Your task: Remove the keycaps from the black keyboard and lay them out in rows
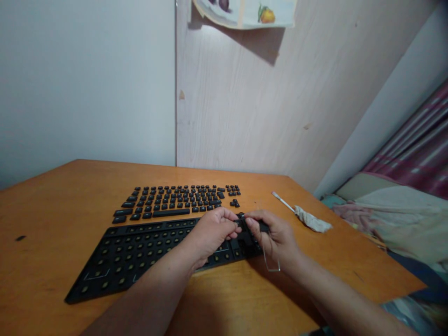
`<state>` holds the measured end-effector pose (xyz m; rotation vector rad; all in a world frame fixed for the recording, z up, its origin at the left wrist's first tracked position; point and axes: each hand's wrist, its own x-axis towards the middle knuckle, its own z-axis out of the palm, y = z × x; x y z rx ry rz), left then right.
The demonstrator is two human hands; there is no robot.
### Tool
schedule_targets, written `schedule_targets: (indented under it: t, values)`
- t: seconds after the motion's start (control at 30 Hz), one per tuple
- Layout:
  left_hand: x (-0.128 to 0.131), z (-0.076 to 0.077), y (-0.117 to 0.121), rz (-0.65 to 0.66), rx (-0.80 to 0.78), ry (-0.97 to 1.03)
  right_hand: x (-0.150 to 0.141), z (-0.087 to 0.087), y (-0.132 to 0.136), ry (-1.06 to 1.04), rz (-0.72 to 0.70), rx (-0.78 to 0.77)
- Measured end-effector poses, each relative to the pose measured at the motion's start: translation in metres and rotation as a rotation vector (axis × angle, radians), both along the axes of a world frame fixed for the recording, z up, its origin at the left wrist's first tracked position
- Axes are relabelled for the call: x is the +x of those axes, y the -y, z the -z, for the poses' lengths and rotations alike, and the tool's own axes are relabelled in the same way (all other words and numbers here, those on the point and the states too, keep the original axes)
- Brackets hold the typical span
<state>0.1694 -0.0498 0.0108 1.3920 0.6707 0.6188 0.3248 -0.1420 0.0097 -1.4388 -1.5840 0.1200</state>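
A black keyboard (115,254) lies on the table with its key posts bare over most of its left and middle. Over its right end, my left hand (213,235) is closed, thumb and fingers pinched together; a small dark thing shows at the tips, too small to tell. Just beside it, my right hand (278,235) is closed around a wire keycap puller (274,269) with a black handle, its wire loop sticking out below the palm. Fingers hide part of the keyboard's right end. Behind the keyboard, black keycaps (171,213) lie in rows, in keyboard order.
The orange-brown wooden table (245,298) meets a wall at the back. To the right lies a thin brush (283,201) beside a crumpled pale cloth (311,219). A small dark spot (21,238) is at far left. Bedding (402,219) lies beyond the table's right edge.
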Motion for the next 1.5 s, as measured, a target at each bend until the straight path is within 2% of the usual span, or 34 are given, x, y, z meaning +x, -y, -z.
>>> schedule_targets:
  t: [0.13, 0.37, 0.57, 0.8, 1.3, 1.4, 1.5]
  values:
    - [-0.001, 0.002, -0.001, 0.008, 0.038, -0.003, 0.007, 0.002, -0.001, 0.245, -0.035, -0.035]
    - [-0.001, 0.004, 0.0, 0.035, 0.027, 0.012, 0.011, -0.001, -0.004, 0.367, -0.059, -0.117]
    - [-0.002, 0.0, 0.0, 0.033, 0.033, -0.022, 0.013, -0.003, -0.006, 0.344, -0.064, -0.114]
    - [-0.003, 0.003, -0.003, 0.066, 0.037, -0.057, 0.011, -0.001, -0.005, 0.325, -0.06, -0.129]
    - [-0.001, 0.005, -0.001, 0.047, 0.044, -0.043, 0.01, -0.002, -0.003, 0.398, -0.08, -0.102]
    - [-0.002, 0.001, 0.0, 0.01, 0.061, -0.046, 0.017, -0.002, -0.007, 0.334, -0.082, -0.107]
    - [-0.004, -0.002, -0.003, -0.046, 0.093, -0.045, 0.036, 0.002, -0.02, 0.232, -0.028, -0.105]
